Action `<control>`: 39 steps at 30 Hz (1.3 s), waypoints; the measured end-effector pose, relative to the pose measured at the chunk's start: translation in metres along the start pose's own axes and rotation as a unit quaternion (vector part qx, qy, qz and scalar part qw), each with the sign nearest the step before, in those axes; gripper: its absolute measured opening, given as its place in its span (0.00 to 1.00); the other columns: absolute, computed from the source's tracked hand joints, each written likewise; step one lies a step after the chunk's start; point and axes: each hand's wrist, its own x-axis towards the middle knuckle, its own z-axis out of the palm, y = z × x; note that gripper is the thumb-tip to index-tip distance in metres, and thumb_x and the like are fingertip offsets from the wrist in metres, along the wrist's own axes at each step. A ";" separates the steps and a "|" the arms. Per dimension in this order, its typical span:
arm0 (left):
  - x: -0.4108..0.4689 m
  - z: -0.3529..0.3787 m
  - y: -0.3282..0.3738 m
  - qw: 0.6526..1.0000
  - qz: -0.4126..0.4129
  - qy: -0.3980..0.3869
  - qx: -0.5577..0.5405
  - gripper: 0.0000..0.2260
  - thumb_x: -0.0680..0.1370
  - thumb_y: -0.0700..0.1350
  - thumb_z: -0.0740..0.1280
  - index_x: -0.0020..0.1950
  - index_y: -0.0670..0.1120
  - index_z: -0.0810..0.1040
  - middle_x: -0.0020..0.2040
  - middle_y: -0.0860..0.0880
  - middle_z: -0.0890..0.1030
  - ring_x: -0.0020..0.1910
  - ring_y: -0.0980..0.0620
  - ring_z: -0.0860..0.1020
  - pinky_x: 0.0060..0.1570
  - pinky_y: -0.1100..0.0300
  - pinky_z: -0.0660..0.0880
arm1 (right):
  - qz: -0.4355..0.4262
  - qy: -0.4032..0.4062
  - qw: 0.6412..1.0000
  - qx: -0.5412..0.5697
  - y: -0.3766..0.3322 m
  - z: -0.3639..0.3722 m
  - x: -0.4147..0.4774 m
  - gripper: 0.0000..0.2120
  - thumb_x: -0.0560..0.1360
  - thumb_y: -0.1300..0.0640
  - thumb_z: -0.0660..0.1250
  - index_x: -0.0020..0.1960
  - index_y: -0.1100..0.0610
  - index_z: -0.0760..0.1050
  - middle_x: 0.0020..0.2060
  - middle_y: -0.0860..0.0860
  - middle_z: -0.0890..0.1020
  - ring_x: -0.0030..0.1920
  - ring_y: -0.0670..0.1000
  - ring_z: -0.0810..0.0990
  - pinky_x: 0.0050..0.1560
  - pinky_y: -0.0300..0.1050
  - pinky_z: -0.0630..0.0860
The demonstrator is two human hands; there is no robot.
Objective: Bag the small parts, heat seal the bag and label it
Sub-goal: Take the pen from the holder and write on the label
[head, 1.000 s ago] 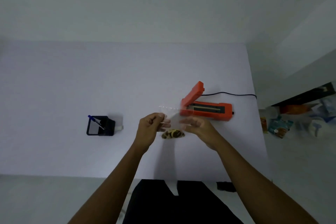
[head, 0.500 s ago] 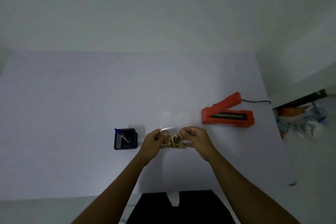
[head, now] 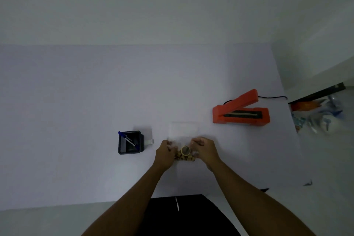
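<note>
A clear plastic bag (head: 184, 130) lies flat on the white table (head: 76, 101), its near edge pinched by both hands. My left hand (head: 165, 153) grips the bag's left corner and my right hand (head: 205, 149) grips its right corner. Between the hands sits a small pile of brass-coloured parts (head: 185, 153), one of them a round ring. Whether the parts are inside the bag's mouth or just in front of it I cannot tell. The orange heat sealer (head: 241, 111) stands to the right with its lid raised.
A black pen holder (head: 130, 142) with a blue pen stands left of my hands, a small white label strip (head: 149, 141) beside it. The sealer's black cord (head: 274, 97) runs off the table's right edge. Cluttered packages (head: 318, 117) lie beyond that edge.
The bag was held up in the air a second ago; it now lies flat on the table with both hands lowered to the parts. The camera view shifted, moving everything rightward.
</note>
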 end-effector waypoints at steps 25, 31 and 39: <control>-0.035 -0.176 -0.032 0.971 0.053 0.218 0.080 0.11 0.78 0.52 0.66 0.54 0.47 0.74 0.42 0.50 0.80 0.40 0.51 0.80 0.37 0.59 0.75 | -0.258 -0.036 0.951 -0.166 -0.076 0.120 -0.047 0.08 0.77 0.60 0.67 0.50 0.50 0.82 0.47 0.44 0.84 0.47 0.41 0.80 0.49 0.30 0.74; -0.014 -0.195 -0.050 0.974 0.070 0.079 0.200 0.15 0.78 0.55 0.65 0.57 0.46 0.79 0.47 0.48 0.84 0.39 0.55 0.78 0.39 0.64 0.71 | -0.225 -0.109 0.922 -0.295 -0.085 0.189 -0.055 0.13 0.80 0.61 0.62 0.59 0.56 0.82 0.57 0.52 0.84 0.54 0.50 0.81 0.56 0.40 0.77; -0.004 -0.189 -0.056 0.980 0.097 0.021 0.171 0.15 0.80 0.47 0.64 0.33 0.46 0.72 0.28 0.54 0.73 0.26 0.59 0.70 0.25 0.66 0.65 | -0.134 -0.157 0.878 -0.432 -0.087 0.222 -0.042 0.20 0.79 0.64 0.61 0.70 0.56 0.73 0.67 0.55 0.77 0.65 0.56 0.75 0.67 0.45 0.70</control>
